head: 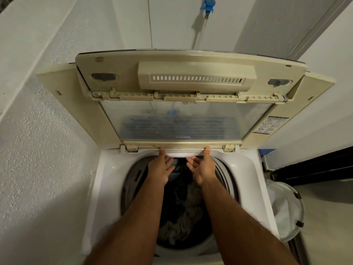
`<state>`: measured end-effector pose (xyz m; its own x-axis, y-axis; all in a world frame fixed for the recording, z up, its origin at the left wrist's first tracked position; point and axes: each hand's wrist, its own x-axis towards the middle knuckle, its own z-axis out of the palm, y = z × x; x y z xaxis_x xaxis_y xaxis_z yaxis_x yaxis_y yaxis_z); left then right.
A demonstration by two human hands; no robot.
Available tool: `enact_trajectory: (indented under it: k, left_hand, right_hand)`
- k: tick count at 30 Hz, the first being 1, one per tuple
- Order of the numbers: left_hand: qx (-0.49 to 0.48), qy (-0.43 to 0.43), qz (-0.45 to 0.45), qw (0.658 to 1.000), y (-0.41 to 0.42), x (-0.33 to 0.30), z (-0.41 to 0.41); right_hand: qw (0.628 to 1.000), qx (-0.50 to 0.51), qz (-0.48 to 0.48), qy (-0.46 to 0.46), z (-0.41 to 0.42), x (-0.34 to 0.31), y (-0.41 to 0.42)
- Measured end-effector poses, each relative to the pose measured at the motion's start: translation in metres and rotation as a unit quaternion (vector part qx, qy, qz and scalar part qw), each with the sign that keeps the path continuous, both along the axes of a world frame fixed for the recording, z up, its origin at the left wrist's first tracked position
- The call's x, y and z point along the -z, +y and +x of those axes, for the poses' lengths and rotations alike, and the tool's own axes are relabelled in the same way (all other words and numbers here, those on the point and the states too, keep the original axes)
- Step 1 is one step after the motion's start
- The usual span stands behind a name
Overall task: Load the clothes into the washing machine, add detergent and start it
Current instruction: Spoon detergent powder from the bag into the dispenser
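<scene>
A white top-loading washing machine (248,169) stands with its beige folding lid (181,123) raised against the wall. Dark and grey clothes (189,209) lie in the drum. At the back rim of the opening is a white detergent drawer (178,154). My left hand (160,169) and my right hand (203,169) reach over the drum and hold this drawer at its two ends, thumbs on its top edge and fingers underneath it. No detergent container is in view.
A white mesh laundry basket (286,211) stands on the floor right of the machine. A blue tap (208,5) with a hose is on the wall behind. A rough white wall (38,150) runs close along the left side.
</scene>
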<state>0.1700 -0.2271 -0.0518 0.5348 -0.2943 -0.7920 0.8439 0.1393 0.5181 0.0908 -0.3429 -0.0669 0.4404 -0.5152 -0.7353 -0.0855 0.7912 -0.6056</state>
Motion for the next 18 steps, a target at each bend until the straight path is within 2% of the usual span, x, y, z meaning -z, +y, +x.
enact_trajectory:
  k: [6,18]
  left_hand:
    - [-0.035,-0.001,-0.004,0.999,-0.0042,-0.0027,-0.0024]
    - [-0.014,-0.025,0.015,0.999,-0.0076,0.0058,-0.0053]
  right_hand:
    - [1.0,0.0,0.009,-0.006,0.0,0.0001,-0.0025]
    - [1.0,0.009,0.003,0.002,0.0032,-0.0016,0.003]
